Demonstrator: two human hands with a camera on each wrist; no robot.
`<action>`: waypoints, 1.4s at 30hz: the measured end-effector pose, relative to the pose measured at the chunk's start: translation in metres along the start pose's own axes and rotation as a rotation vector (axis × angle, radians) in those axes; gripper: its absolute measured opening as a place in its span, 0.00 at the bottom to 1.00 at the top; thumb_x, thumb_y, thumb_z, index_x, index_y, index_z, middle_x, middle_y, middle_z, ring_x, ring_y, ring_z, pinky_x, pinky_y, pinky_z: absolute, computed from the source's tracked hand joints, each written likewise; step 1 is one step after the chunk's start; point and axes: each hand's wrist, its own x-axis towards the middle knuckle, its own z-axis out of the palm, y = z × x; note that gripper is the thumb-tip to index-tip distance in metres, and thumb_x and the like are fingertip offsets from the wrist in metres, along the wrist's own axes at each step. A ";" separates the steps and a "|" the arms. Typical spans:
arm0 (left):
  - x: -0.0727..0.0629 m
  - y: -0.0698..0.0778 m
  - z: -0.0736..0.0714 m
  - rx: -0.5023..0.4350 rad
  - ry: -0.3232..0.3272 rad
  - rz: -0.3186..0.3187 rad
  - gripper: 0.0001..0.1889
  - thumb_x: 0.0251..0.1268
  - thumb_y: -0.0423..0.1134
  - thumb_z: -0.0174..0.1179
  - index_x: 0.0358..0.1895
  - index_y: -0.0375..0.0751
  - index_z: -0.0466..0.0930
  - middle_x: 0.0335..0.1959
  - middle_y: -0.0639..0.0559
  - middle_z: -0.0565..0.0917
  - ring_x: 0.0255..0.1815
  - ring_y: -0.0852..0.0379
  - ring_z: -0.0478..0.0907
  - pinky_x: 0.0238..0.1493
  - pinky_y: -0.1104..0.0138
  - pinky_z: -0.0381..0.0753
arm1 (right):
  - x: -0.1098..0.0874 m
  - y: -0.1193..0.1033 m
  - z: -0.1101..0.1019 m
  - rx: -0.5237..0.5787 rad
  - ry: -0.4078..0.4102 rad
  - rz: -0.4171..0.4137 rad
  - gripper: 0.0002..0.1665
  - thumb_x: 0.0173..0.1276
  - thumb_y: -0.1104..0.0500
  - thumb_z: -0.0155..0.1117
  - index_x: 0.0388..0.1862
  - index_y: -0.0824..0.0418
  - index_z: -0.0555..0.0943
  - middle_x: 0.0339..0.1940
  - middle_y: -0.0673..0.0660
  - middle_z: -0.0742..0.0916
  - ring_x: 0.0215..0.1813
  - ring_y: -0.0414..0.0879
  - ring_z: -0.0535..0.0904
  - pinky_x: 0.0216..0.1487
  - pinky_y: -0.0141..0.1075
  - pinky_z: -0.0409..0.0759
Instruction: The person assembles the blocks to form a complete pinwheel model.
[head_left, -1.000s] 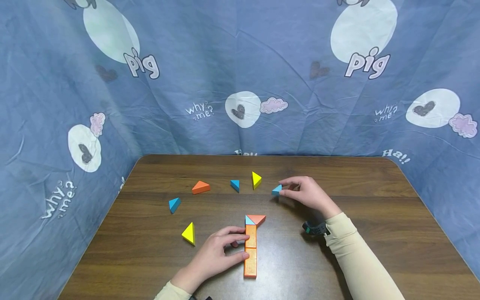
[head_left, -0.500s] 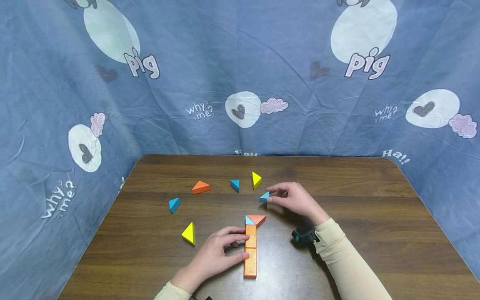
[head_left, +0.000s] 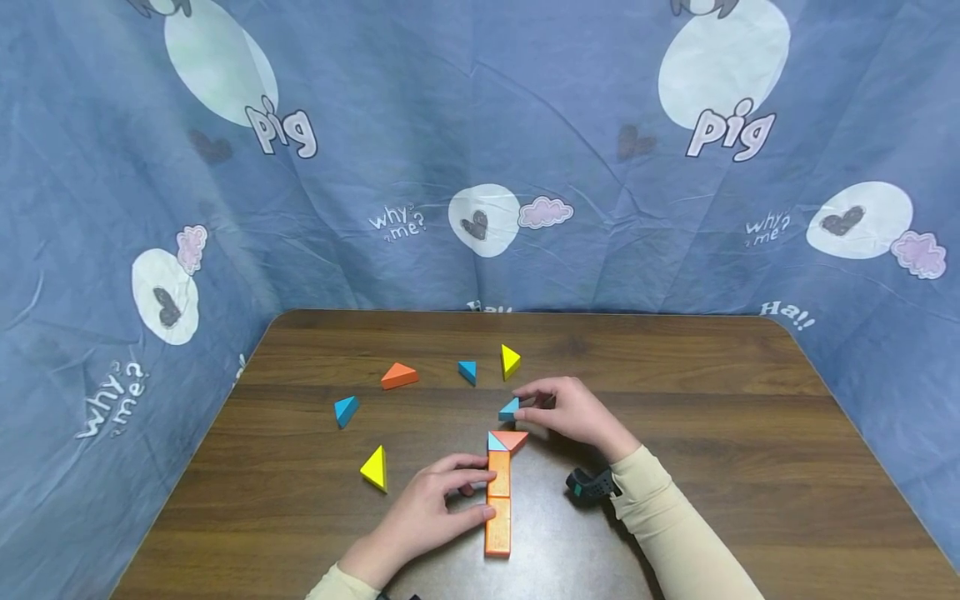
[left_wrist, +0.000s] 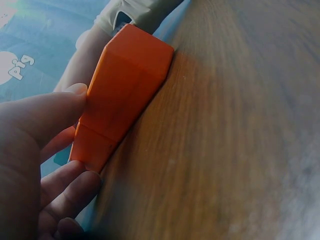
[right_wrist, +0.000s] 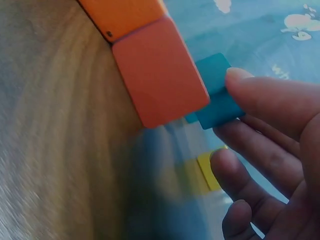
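Note:
In the head view my right hand (head_left: 573, 412) pinches a blue triangular block (head_left: 508, 409) between thumb and fingers, just behind the row of blocks. My left hand (head_left: 435, 504) rests along the row's left side, its thumb touching the front orange block (head_left: 498, 529) and its fingertips at the rear orange block (head_left: 499, 475). Beyond these two end-to-end blocks lie a light-blue triangular block (head_left: 495, 443) and an orange-red triangular block (head_left: 513, 439), side by side. The left wrist view shows the thumb and fingertips against the orange side face (left_wrist: 120, 82).
Loose triangular blocks lie farther back and left on the wooden table (head_left: 712, 358): a yellow one (head_left: 510, 361), a blue one (head_left: 468, 371), an orange one (head_left: 400, 375), another blue one (head_left: 346, 411) and another yellow one (head_left: 376, 469). A printed blue cloth (head_left: 420, 125) hangs behind.
My right hand has carried the blue triangular block leftward and nearer, from the back right to just behind the row. My left hand and the row stay in place.

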 end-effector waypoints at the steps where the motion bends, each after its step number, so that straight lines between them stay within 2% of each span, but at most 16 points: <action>1: 0.000 0.000 0.000 -0.001 0.000 0.002 0.21 0.59 0.56 0.69 0.55 0.58 0.85 0.57 0.63 0.78 0.39 0.67 0.78 0.39 0.69 0.76 | 0.000 0.000 0.001 -0.001 -0.003 -0.001 0.21 0.62 0.47 0.73 0.52 0.55 0.87 0.35 0.41 0.86 0.36 0.39 0.81 0.36 0.38 0.79; 13: 0.000 0.001 -0.001 -0.016 -0.005 -0.008 0.20 0.59 0.55 0.70 0.55 0.58 0.85 0.57 0.62 0.78 0.40 0.66 0.78 0.40 0.69 0.77 | 0.001 -0.003 0.014 -0.014 -0.052 0.005 0.21 0.64 0.46 0.71 0.53 0.52 0.86 0.27 0.43 0.84 0.27 0.41 0.78 0.28 0.36 0.76; 31: 0.001 0.001 -0.001 -0.012 -0.015 -0.021 0.21 0.59 0.56 0.69 0.55 0.58 0.85 0.57 0.62 0.78 0.40 0.67 0.78 0.42 0.68 0.77 | 0.001 -0.003 0.016 -0.019 -0.093 0.011 0.22 0.66 0.43 0.68 0.55 0.51 0.85 0.28 0.42 0.84 0.27 0.40 0.77 0.29 0.36 0.76; 42: 0.001 0.001 -0.001 -0.002 -0.006 -0.008 0.21 0.59 0.56 0.69 0.55 0.58 0.85 0.57 0.62 0.78 0.39 0.67 0.77 0.42 0.69 0.76 | 0.002 -0.002 0.016 -0.015 -0.105 0.001 0.20 0.67 0.45 0.67 0.54 0.51 0.85 0.35 0.37 0.85 0.31 0.38 0.78 0.33 0.36 0.78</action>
